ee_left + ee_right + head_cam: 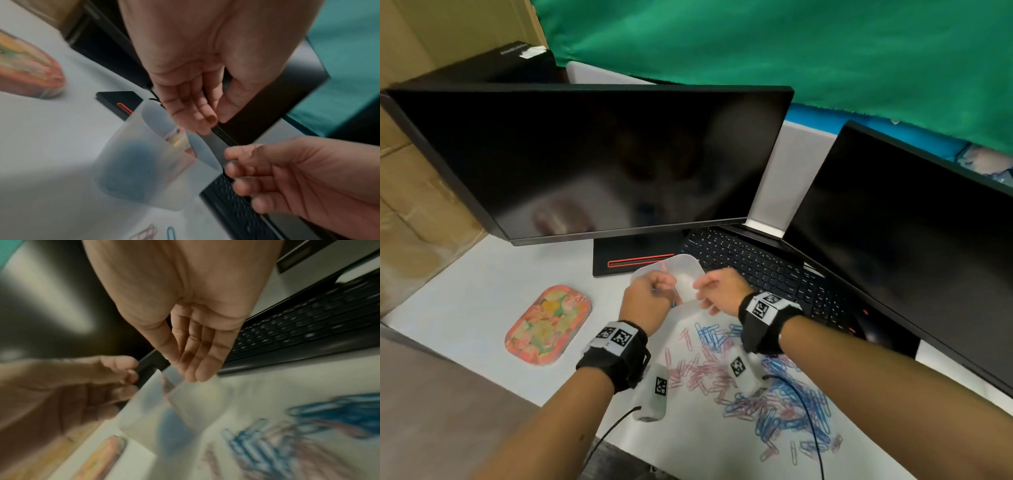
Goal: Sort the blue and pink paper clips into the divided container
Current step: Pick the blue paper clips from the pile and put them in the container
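Note:
The translucent divided container [686, 269] stands on the white desk in front of the monitor base. Through its wall [127, 154] a blue mass of clips [135, 164] shows in one compartment and some pink [190, 152] in the other. My left hand [654, 291] hovers over its left rim, fingers loosely bent, thumb close; no clip shows between them [216, 120]. My right hand [705, 291] is at the right rim with fingers straight [185, 369]; whether it touches is blurred. Loose pink clips [702, 373] and blue clips [791, 414] lie in a pile nearer me.
A floral oval tin [548, 325] lies left of the container. A black keyboard [756, 270] sits right behind it, under two dark monitors [585, 164] [911, 240]. A black cable [803, 407] crosses the clip pile. The desk's front edge is near my left forearm.

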A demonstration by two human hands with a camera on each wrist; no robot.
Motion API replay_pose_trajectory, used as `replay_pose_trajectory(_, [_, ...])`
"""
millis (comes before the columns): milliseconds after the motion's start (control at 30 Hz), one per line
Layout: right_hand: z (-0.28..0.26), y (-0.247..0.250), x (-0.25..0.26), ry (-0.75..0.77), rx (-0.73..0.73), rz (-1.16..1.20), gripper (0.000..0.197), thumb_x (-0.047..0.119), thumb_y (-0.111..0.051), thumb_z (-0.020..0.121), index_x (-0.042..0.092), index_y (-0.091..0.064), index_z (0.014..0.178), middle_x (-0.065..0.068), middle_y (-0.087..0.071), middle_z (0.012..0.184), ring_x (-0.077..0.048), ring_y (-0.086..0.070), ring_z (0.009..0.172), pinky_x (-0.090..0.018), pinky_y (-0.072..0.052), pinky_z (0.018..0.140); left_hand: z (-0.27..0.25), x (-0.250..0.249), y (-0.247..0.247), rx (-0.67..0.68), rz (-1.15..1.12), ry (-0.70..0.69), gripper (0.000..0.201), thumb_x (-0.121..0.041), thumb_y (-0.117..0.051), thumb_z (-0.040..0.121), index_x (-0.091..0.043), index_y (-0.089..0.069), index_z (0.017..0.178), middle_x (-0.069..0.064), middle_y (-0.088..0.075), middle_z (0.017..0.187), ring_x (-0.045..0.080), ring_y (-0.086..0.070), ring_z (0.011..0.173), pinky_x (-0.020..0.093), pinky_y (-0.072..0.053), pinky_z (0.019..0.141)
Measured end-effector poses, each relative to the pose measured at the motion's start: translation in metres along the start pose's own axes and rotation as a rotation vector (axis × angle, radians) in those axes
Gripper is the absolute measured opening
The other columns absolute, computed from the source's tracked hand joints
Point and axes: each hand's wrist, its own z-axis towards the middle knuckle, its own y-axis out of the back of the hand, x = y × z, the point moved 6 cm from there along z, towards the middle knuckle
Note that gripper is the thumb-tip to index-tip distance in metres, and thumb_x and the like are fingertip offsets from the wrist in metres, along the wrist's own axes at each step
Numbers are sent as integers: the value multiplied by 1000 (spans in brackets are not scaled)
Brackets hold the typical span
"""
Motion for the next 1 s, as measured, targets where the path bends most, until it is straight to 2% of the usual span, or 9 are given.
replay_pose_trajectory(133, [-16,19,-51,-36,-48,-139,23,7,-53,90,23,-66,81,2,-69,80,-11,-62,63,-21,-50,51,-12,-4,-41,219,217,-130,21,-8,-53,87,-20,-69,92,-6,-68,88,14,-62,81,21,-48,80])
replay_pose_trajectory(233, [-27,26,-80,-69,-63,-165,18,10,-56,88,17,-69,77,5,-66,72,-10,-61,62,-26,-54,63,-14,7,-67,336,376,-185,24,-7,-51,85,-17,-71,94,-1,-70,94,17,-61,82,20,-47,81])
replay_pose_trajectory(300, [-34,29,-97,-104,-68,-173,17,12,-56,86,15,-71,79,2,-68,75,-13,-62,67,-25,-52,68,-12,14,-81,401,479,-227,26,-5,-50,83,-15,-70,96,2,-69,99,21,-63,90,23,-47,82])
replay_pose_trajectory(400, [-41,32,-116,-129,-61,-218,21,14,-53,88,12,-74,87,1,-69,85,-13,-60,77,-17,-43,66,-9,24,-98,492,641,-259,33,-5,-49,82,-16,-66,108,6,-61,108,27,-59,101,31,-49,86])
replay_pose_trajectory(500, [-47,35,-132,-155,-60,-252,21,18,-54,89,9,-73,92,-2,-71,98,-13,-61,87,-19,-43,73,-10,30,-112,561,769,-311,40,-4,-48,84,-17,-60,120,8,-53,116,28,-53,110,39,-48,93])
replay_pose_trajectory(600, [-53,36,-147,-164,-54,-238,21,17,-54,88,8,-73,90,-6,-72,99,-17,-64,92,-23,-49,81,-8,33,-122,582,899,-387,43,-4,-47,84,-16,-56,124,8,-50,120,29,-49,115,41,-47,94])
replay_pose_trajectory(700, [-55,36,-155,-164,-38,-223,17,15,-55,87,13,-71,87,-5,-72,100,-17,-64,95,-21,-47,83,-4,34,-123,572,968,-417,39,-6,-47,85,-15,-55,122,9,-54,118,29,-49,114,40,-48,92])
replay_pose_trajectory(900, [-44,34,-145,-154,-52,-214,20,14,-53,88,12,-73,93,3,-64,83,-13,-59,80,-21,-44,73,-3,43,-114,553,906,-397,28,-10,-46,86,-17,-55,112,7,-57,107,25,-50,103,34,-45,83])
replay_pose_trajectory(1000, [-33,26,-128,-111,-50,-213,18,16,-55,87,11,-72,89,0,-69,86,-16,-64,81,-24,-51,72,-5,48,-108,545,864,-357,26,-8,-48,83,-17,-55,107,5,-57,104,23,-50,101,31,-45,83])
